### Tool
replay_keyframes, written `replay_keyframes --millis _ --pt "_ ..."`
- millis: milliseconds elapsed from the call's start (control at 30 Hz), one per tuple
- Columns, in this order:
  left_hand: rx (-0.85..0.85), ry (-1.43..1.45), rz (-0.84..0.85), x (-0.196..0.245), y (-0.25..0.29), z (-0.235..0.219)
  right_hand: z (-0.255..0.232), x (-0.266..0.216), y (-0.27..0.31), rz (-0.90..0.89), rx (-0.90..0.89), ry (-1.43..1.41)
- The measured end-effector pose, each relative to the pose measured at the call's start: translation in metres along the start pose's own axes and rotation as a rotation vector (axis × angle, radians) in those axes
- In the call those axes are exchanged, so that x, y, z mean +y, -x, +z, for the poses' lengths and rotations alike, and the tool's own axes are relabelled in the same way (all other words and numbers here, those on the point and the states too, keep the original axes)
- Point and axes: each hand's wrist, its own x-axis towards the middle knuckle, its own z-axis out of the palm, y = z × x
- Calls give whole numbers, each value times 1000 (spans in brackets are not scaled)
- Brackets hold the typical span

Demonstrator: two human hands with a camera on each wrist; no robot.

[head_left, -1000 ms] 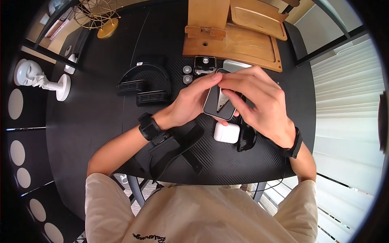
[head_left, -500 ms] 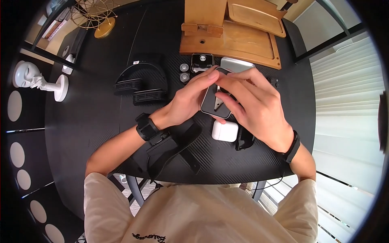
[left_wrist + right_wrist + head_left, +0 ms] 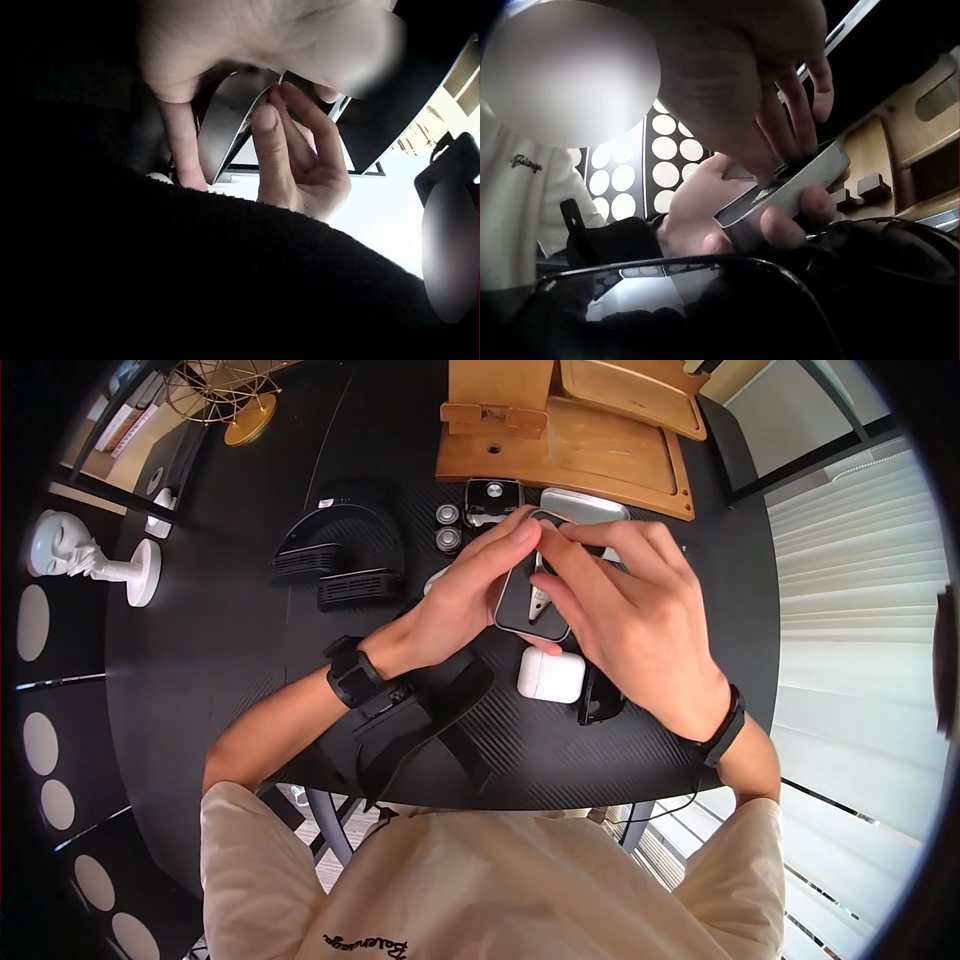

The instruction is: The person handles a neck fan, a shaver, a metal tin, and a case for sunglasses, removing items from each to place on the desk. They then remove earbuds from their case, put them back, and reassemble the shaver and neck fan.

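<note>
Head view looks down; close wrist views share the tin

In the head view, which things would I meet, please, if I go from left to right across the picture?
White head sculpture, black curved device, two round silver pieces, held metal case, black right wristband, white window blinds.

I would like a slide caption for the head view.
Left hand holding a metal tin, right hand at the silver tool inside, over a black desk.
</note>
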Motion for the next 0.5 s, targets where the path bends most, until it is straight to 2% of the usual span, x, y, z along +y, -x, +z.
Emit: replay_keyframes --millis 67,133,167,233,300,367,433,500 --pt "11 186 -205 8 1 0 -4 8 -5 15 16 -104" --pt "-12 177 -182 14 0 1 -9 14 -11 80 55 -317" --pt "-36 172 -162 17 0 2 -13 13 -14 79 58 -318" --pt "1 178 -187 20 0 7 -22 10 -20 269 98 -363" --pt "-3 109 -180 19 -1 8 -20 19 -22 288 91 -353" --pt "-12 116 -165 18 -2 4 -14 29 -14 524 -115 -631" --pt "-2 33 -157 18 -2 4 -10 35 -9 490 -187 -583" --pt "3 40 -161 17 -2 6 -13 33 -12 619 -248 -777"
